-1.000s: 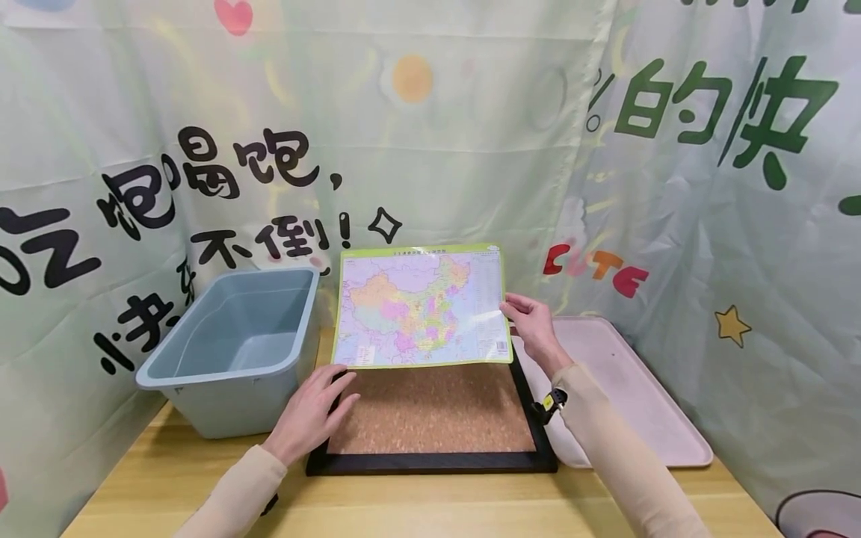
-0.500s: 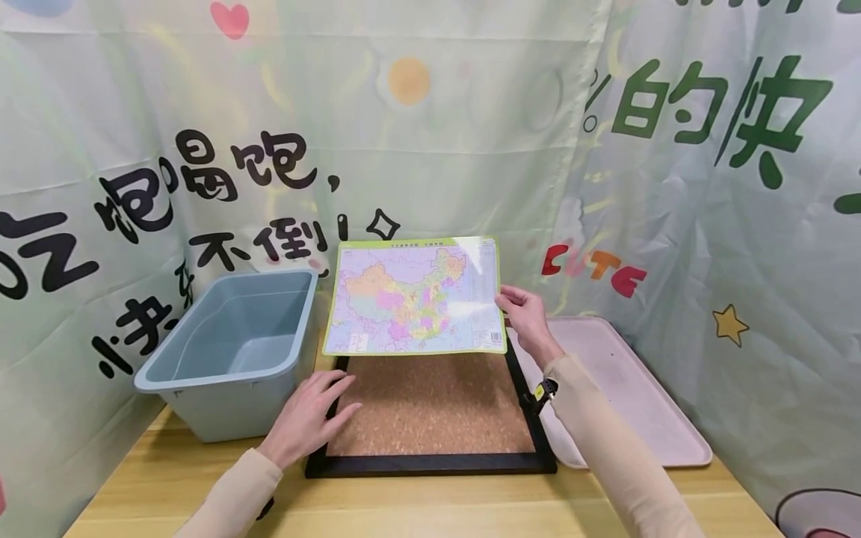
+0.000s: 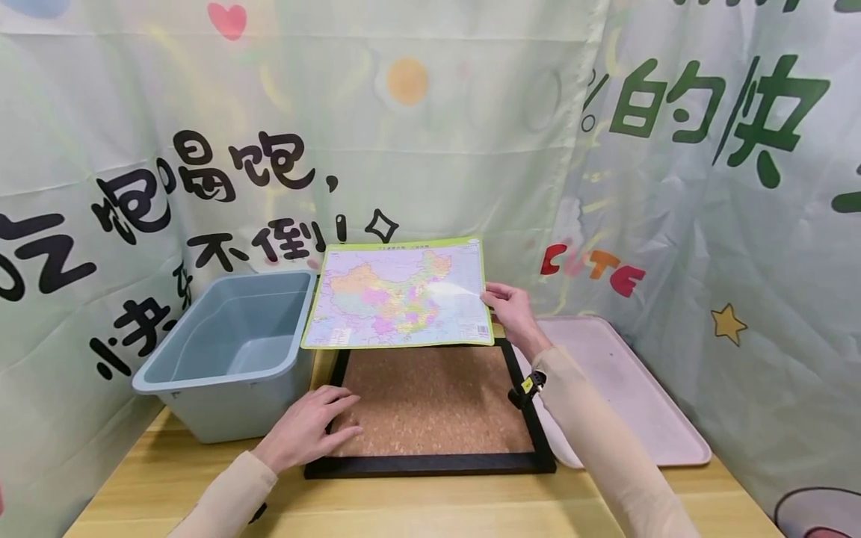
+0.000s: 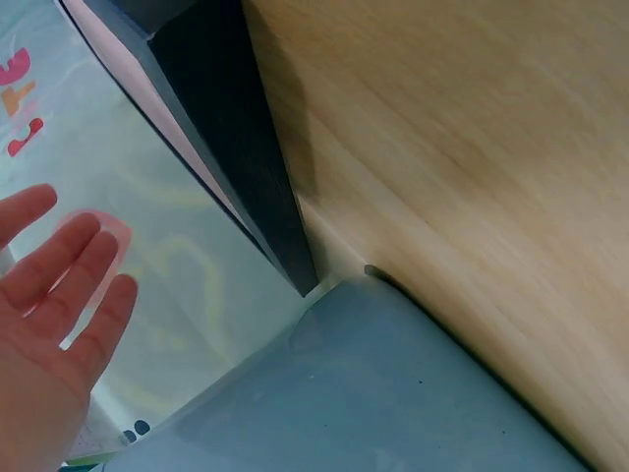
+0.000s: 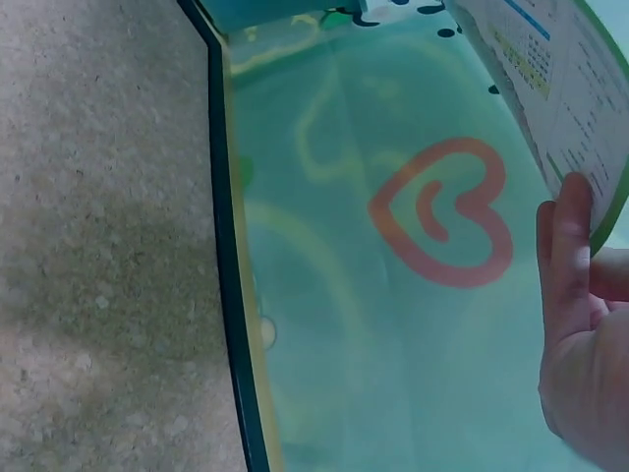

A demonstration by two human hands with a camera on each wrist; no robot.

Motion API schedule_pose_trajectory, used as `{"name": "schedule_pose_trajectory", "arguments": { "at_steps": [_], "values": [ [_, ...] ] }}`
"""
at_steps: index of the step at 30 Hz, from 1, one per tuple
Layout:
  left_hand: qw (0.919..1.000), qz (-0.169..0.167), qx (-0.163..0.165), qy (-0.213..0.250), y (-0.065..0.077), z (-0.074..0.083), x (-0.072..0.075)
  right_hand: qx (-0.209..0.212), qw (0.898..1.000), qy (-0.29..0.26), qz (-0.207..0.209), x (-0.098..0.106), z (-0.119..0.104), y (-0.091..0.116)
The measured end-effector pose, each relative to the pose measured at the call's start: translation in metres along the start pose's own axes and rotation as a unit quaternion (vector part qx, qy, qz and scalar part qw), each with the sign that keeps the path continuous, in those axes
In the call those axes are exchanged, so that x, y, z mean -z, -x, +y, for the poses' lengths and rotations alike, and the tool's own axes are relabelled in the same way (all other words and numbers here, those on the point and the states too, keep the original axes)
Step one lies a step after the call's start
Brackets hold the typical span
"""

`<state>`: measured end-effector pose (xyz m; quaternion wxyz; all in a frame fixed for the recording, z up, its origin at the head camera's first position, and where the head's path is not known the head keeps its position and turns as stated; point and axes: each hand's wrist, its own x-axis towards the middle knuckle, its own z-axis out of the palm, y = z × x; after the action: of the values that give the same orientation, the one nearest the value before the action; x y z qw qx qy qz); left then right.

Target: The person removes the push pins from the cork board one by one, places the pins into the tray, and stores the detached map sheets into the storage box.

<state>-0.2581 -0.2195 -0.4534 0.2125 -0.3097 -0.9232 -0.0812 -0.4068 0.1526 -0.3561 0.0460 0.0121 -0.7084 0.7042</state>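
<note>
A map sheet (image 3: 397, 299) with a green border tilts above the far side of a black-framed cork board (image 3: 430, 407). My right hand (image 3: 514, 314) pinches the sheet's right edge between thumb and fingers. Printed text shows on the back of the sheet (image 5: 575, 108) in the right wrist view. Over the board's left frame edge is my left hand (image 3: 311, 424), its fingers loosely extended and holding nothing. In the left wrist view, that hand (image 4: 54, 324) appears apart from the dark frame (image 4: 221, 128).
A blue-grey plastic tub (image 3: 215, 407) stands left of the board. On the right lies a pale pink tray (image 3: 625, 396), partly behind my right forearm. The wooden table (image 3: 403, 508) meets printed fabric curtains (image 3: 471, 172) at the back and sides.
My right hand has carried the map sheet to the left, so that it now overlaps the tub's right rim in view. My left hand has shifted slightly toward me, still holding nothing.
</note>
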Motion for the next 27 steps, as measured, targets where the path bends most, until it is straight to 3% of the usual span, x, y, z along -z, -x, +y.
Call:
{"name": "schedule_pose_trajectory", "arguments": {
  "at_steps": [14,23,27],
  "values": [
    [0.9962,-0.085,0.007,0.015,0.006,0.000,-0.005,-0.027,1.000,-0.004,-0.006,-0.006,-0.007,-0.006],
    [0.9959,-0.085,-0.018,0.027,0.008,0.001,-0.014,-0.023,0.999,-0.020,-0.013,-0.026,-0.013,-0.007],
    [0.9944,-0.099,-0.014,0.035,0.012,0.002,-0.016,-0.025,0.999,-0.027,-0.021,-0.036,-0.014,-0.007]
  ]
}}
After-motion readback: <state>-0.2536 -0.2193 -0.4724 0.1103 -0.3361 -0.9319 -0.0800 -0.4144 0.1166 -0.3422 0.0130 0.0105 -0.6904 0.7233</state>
